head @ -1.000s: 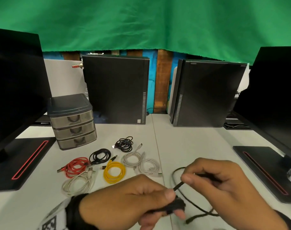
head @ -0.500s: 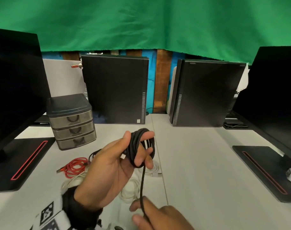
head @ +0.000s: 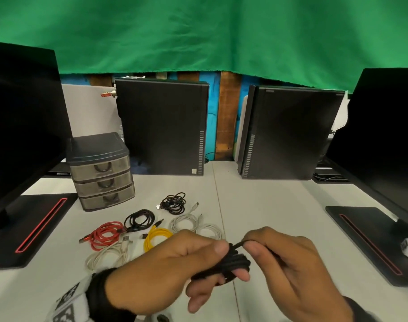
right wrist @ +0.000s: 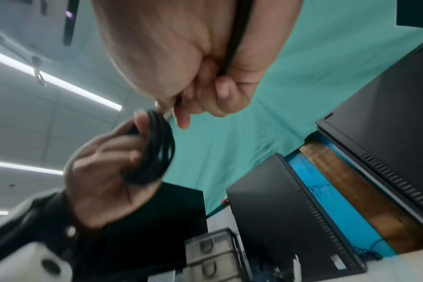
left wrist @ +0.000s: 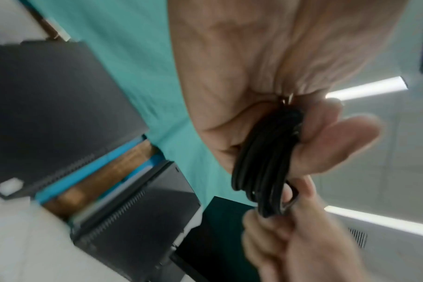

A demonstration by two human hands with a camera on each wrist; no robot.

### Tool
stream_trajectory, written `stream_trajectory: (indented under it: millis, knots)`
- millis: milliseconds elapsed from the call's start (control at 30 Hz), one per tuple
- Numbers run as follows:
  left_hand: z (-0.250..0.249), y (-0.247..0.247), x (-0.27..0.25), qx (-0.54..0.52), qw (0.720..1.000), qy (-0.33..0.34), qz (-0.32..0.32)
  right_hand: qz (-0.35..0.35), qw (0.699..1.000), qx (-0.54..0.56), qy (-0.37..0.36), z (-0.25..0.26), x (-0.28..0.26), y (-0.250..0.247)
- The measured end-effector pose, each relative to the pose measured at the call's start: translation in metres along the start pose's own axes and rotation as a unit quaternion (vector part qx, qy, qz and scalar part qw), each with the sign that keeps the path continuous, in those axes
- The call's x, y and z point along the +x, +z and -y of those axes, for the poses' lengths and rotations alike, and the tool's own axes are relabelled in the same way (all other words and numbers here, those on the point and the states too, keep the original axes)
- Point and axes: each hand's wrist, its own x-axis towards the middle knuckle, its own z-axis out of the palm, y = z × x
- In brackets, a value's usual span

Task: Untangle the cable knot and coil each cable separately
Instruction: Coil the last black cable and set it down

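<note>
A black cable coil point(head: 228, 263) is wound around the fingers of my left hand point(head: 175, 268), low over the white table point(head: 268, 205). My right hand point(head: 289, 268) pinches the cable's loose end point(head: 241, 244) just above the coil. In the left wrist view the black cable coil point(left wrist: 266, 164) wraps my fingers point(left wrist: 326, 145). In the right wrist view the cable's tail point(right wrist: 234, 42) runs across my right palm to the black cable coil point(right wrist: 157, 150). Finished coils lie behind: a red cable point(head: 103, 235), a yellow cable point(head: 157, 239), two black cables point(head: 140, 220) point(head: 174, 202), and white cables point(head: 184, 223) point(head: 107, 256).
A grey drawer unit point(head: 100, 170) stands at the back left. Two black computer cases point(head: 162, 126) point(head: 289, 133) stand upright at the back. Monitor bases point(head: 24, 231) point(head: 372, 240) flank the work area on both sides. A green cloth point(head: 198, 31) hangs behind.
My left hand came down from chest height with the coil. My right hand rose from the bottom edge and now pinches the short remaining end at the coil. The loose length has been wound in.
</note>
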Motion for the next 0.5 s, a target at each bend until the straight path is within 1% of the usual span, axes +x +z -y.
stream_trajectory:
  millis: [67, 100, 133, 200, 233, 267, 300, 333, 367, 400, 433, 467, 500]
  knots:
    - [0.0, -0.003, 0.0, -0.115, 0.993, 0.034, 0.016, 0.011, 1.0, 0.01, 0.013, -0.006, -0.004, 0.012]
    - [0.0, -0.006, 0.001, -0.19, 0.98, 0.053, 0.021, 0.017, 0.999, 0.01, 0.031, -0.01, -0.007, 0.018]
    - [-0.001, -0.011, 0.001, -0.273, 0.959, 0.074, 0.03, 0.03, 0.998, -0.004, 0.051, -0.013, -0.01, 0.023]
    - [-0.002, -0.024, 0.002, -0.42, 0.897, 0.128, 0.047, 0.068, 0.993, -0.043, 0.082, -0.016, -0.013, 0.034]
    - [-0.003, -0.028, 0.002, -0.459, 0.874, 0.15, 0.042, 0.096, 0.989, -0.058, 0.094, -0.016, -0.015, 0.04]
    - [-0.002, -0.031, 0.003, -0.469, 0.868, 0.162, 0.022, 0.131, 0.983, -0.07, 0.106, -0.012, -0.016, 0.045]
    - [0.0, -0.032, 0.005, -0.447, 0.88, 0.161, -0.027, 0.172, 0.975, -0.079, 0.12, -0.006, -0.017, 0.049]
    - [0.002, -0.03, 0.007, -0.382, 0.905, 0.152, -0.108, 0.21, 0.964, -0.085, 0.141, 0.0, -0.018, 0.051]
    - [0.005, -0.026, 0.01, -0.283, 0.926, 0.145, -0.202, 0.247, 0.951, -0.093, 0.159, 0.005, -0.017, 0.053]
    - [0.007, -0.021, 0.013, -0.177, 0.935, 0.138, -0.276, 0.285, 0.937, -0.105, 0.174, 0.009, -0.016, 0.054]
    - [0.009, -0.016, 0.015, -0.079, 0.938, 0.133, -0.309, 0.318, 0.923, -0.115, 0.184, 0.014, -0.013, 0.054]
    - [0.011, -0.013, 0.017, 0.016, 0.941, 0.124, -0.315, 0.344, 0.911, -0.121, 0.191, 0.017, -0.011, 0.053]
    - [0.014, -0.01, 0.018, 0.11, 0.94, 0.108, -0.305, 0.36, 0.904, -0.124, 0.195, 0.019, -0.009, 0.05]
